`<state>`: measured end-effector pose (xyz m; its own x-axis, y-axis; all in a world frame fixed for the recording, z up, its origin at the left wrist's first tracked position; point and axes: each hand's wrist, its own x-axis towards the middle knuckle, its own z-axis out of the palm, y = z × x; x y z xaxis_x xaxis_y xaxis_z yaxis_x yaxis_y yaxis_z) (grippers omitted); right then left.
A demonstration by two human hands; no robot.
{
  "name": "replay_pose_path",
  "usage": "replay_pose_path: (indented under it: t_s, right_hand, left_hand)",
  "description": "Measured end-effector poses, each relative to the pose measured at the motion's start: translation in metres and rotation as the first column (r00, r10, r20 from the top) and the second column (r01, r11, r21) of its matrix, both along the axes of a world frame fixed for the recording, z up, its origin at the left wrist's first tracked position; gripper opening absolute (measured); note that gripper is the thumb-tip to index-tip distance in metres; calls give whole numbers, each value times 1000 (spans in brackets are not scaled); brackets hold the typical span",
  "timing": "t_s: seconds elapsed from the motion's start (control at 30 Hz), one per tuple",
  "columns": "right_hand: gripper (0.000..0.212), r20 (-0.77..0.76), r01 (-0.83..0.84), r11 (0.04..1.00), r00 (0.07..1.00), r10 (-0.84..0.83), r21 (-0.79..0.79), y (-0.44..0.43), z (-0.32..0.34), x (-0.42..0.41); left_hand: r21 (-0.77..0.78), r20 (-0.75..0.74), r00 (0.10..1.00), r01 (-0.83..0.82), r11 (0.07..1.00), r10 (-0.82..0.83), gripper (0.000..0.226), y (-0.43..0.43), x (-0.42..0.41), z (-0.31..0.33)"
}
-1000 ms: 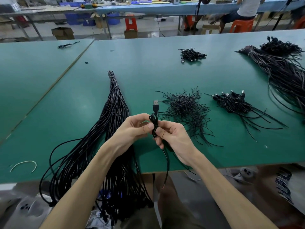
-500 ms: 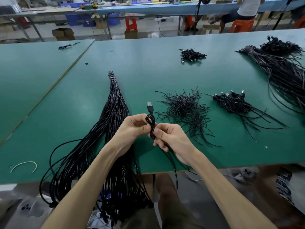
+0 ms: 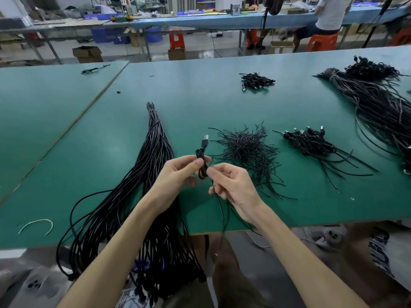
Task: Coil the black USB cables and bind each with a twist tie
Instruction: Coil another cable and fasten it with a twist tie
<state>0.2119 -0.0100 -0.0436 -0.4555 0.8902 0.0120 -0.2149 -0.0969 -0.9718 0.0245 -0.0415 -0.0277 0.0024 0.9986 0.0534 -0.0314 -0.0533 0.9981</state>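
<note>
Over the near edge of the green surface (image 3: 200, 103), the left hand (image 3: 178, 174) has its grip pinched tight on a small coil of black cable (image 3: 201, 167). The right hand (image 3: 231, 185) has its grip pinched on the same cable just below (the loose end hangs down past the edge). The USB plug (image 3: 205, 142) sticks up above the coil. Left of the hands lies a big bundle of long cables (image 3: 153, 156). Just behind is a pile of twist ties (image 3: 246, 150), with a heap of coiled cables (image 3: 311, 143) to its right.
</note>
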Motion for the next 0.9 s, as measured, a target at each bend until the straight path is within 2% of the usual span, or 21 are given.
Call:
replay_pose_path:
  t_s: [0.13, 0.23, 0.43, 0.57, 0.73, 0.8, 0.9]
  right_hand:
    - [34, -122, -9, 999, 992, 3, -50, 0, 4, 3]
    - [33, -112, 14, 996, 993, -24, -87, 2, 3, 4]
    - [20, -89, -7, 998, 996, 1, -69, 2, 0, -1]
    - [15, -64, 1, 999, 998, -3, -33, -1, 1, -2]
    - [26, 74, 9, 1000, 997, -10, 19, -1, 3, 0]
    - [21, 20, -13, 999, 1000, 13, 29, -2, 0, 4]
    - [24, -57, -31, 999, 998, 29, -27, -3, -2, 6]
  left_hand:
    - [32, 109, 982, -157, 987, 153, 33, 4, -12, 10]
    - [37, 89, 970, -232, 972, 228, 30, 12, -25, 32]
    - [-66, 70, 992, -101, 993, 106, 31, 39, 7, 82]
    - [-125, -65, 998, -34, 992, 26, 27, 75, 70, 93]
    - [-259, -151, 988, 1, 966, -42, 31, 118, 144, 72]
    - [-296, -157, 987, -18, 955, -30, 33, 133, 162, 59]
    - [-304, -161, 987, -39, 952, -11, 36, 146, 180, 44]
